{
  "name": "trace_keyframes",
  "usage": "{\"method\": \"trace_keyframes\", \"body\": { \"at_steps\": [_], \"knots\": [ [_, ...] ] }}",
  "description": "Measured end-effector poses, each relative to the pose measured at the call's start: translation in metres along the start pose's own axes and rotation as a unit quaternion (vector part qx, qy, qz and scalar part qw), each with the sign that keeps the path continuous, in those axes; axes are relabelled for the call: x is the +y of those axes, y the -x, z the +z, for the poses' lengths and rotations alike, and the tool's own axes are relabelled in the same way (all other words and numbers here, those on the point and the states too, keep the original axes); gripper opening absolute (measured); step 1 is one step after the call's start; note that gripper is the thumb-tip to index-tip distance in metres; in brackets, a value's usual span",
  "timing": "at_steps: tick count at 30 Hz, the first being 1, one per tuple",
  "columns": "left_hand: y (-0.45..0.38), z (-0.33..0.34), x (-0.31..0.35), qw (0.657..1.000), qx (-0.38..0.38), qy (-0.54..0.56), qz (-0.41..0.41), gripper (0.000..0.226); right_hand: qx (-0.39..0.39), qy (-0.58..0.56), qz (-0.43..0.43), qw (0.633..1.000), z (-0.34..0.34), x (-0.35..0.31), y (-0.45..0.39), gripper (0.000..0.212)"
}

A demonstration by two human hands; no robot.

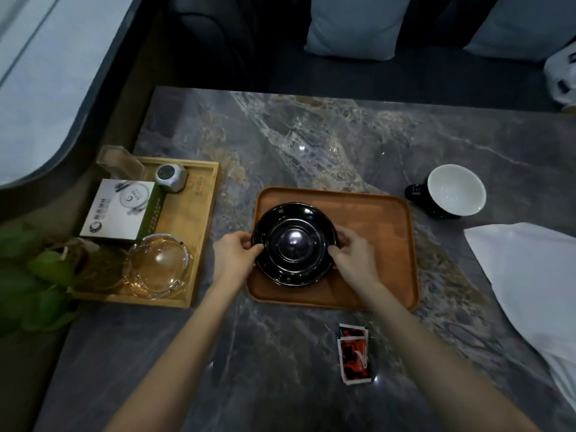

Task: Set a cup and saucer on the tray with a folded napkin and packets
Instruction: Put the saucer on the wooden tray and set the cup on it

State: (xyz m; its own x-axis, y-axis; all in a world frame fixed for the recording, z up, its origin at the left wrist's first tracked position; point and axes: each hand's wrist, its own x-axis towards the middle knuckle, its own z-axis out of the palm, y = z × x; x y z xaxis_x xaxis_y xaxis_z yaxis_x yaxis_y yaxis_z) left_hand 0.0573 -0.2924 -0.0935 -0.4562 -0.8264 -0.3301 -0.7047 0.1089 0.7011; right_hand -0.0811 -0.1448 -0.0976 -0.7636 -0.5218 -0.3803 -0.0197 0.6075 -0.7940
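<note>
A left hand (235,252) and a right hand (353,255) pinch opposite rims of a black saucer (294,244) over the left half of a brown tray (374,244) on a marble table (311,135). Packets (355,353) lie nearer; a cup (452,191) and a white napkin (530,275) sit right.

Fingertips of the left hand (238,255) and right hand (353,255) vanish beneath the saucer (294,244) rim. Right of the hands, the napkin (530,275) runs off frame. Print on the packets (355,353), nearer the right forearm, stays illegible.
</note>
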Motion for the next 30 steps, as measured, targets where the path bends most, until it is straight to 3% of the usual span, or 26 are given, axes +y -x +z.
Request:
{"method": "trace_keyframes", "body": {
  "at_steps": [13,19,25,30],
  "knots": [
    [-0.007,0.001,0.006,0.984,-0.009,-0.166,0.063,0.025,-0.006,0.026,-0.023,0.999,0.001,0.004,-0.01,0.043],
    [0.0,0.003,0.015,0.963,-0.03,-0.258,0.068,0.028,0.0,0.011,0.014,1.0,0.001,0.014,-0.005,0.021],
    [0.008,-0.005,0.029,0.957,0.012,-0.272,0.099,0.025,-0.145,0.098,0.067,0.982,-0.02,0.011,-0.005,0.015],
    [0.019,0.009,0.06,0.962,0.008,-0.215,0.17,0.024,-0.206,0.099,0.043,0.973,-0.056,0.006,-0.001,0.011]
  ]
}}
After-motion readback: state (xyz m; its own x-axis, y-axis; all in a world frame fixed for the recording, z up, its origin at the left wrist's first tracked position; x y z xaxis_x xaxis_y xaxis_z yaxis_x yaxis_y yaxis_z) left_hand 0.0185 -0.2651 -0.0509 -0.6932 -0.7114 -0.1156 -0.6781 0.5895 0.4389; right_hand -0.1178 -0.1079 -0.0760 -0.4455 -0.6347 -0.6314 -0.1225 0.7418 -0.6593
